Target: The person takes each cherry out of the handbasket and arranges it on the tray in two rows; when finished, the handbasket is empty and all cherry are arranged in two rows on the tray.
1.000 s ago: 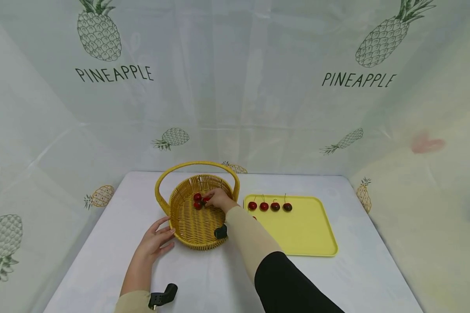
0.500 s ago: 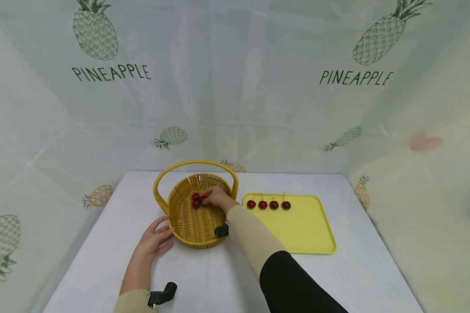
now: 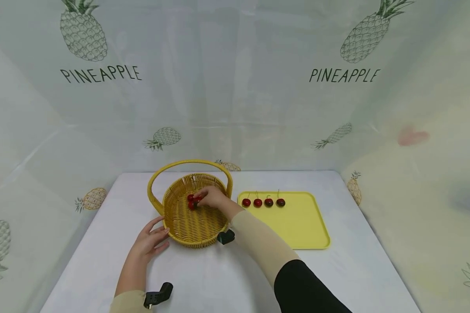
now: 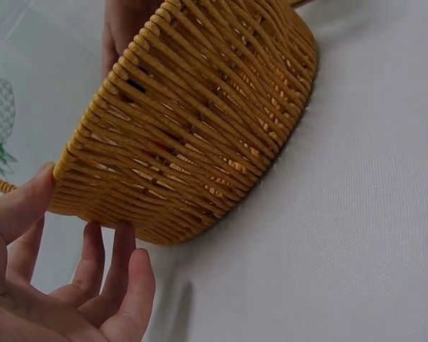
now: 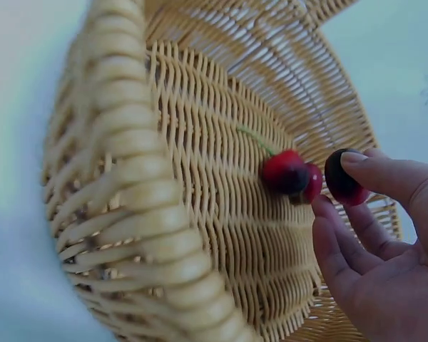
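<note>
A yellow wicker basket (image 3: 196,237) with a tall arched handle stands on the white table. My left hand (image 3: 149,241) rests against its near-left side; in the left wrist view one fingertip (image 4: 39,182) meets the rim and the other fingers lie loosely spread along the outer wall. Inside the basket, my right hand (image 3: 213,198) pinches a dark red cherry (image 5: 346,177) between thumb and fingers, just over the basket floor. Right beside it lies a red-and-dark cherry with a green stem (image 5: 284,171), partly covering another red cherry (image 5: 312,182).
A yellow tray (image 3: 303,224) lies right of the basket, with several stemmed cherries (image 3: 269,202) in a row along its far edge. My right sleeve (image 3: 258,230) hides the tray's near-left part. A pineapple-print sheet (image 3: 227,108) hangs behind the table.
The head view has swung slightly right, so everything sits further left in it. My right wrist has shifted a little rightward relative to the basket, its fingers staying among the cherries. The left hand keeps its place.
</note>
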{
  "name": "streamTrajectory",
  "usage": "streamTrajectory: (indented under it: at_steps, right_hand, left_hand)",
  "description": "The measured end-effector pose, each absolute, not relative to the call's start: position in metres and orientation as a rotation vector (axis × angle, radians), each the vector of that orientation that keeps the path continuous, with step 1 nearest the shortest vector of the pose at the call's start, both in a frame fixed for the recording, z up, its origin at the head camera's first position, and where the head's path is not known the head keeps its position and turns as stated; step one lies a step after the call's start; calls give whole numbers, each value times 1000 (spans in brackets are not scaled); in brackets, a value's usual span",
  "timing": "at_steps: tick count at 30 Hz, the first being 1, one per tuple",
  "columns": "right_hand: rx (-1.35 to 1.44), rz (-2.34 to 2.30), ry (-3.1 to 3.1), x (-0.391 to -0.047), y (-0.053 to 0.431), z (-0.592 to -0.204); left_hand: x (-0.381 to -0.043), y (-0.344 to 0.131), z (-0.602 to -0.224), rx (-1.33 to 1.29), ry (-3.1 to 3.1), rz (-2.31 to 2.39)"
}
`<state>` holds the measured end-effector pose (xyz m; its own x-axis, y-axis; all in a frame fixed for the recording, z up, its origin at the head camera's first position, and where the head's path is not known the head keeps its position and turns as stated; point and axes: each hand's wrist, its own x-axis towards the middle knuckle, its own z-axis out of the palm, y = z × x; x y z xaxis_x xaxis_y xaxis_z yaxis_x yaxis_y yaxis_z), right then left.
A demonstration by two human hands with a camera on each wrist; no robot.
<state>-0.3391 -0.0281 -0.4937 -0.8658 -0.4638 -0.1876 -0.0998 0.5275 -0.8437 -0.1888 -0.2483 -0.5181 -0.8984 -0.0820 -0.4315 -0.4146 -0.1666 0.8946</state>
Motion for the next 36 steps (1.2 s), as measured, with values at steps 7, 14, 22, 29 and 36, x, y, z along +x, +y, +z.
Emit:
streamTrajectory:
  at_steps: [7,14,22,29,36]
  right_hand:
    - [-509,-1285,2388,-323,-15,-484]
    - [-527,-1316,2393,-308,1,-478]
    - [-534,-1346,2417,-296,24,-478]
    - [-523,-1399,2401,-284,45,-471]
    - [-489,-1425,2377,-275,68,-467]
  left_hand:
    - [-188,-248,-518,-574,1867,2170]
    - [-188,-247,-518,-563,1872,2158]
    - [-189,-248,-518,-556,1850,2168]
    - [-189,-248,-517,-571,1844,2165]
    - [-189,-249,-517,-564,1842,2180]
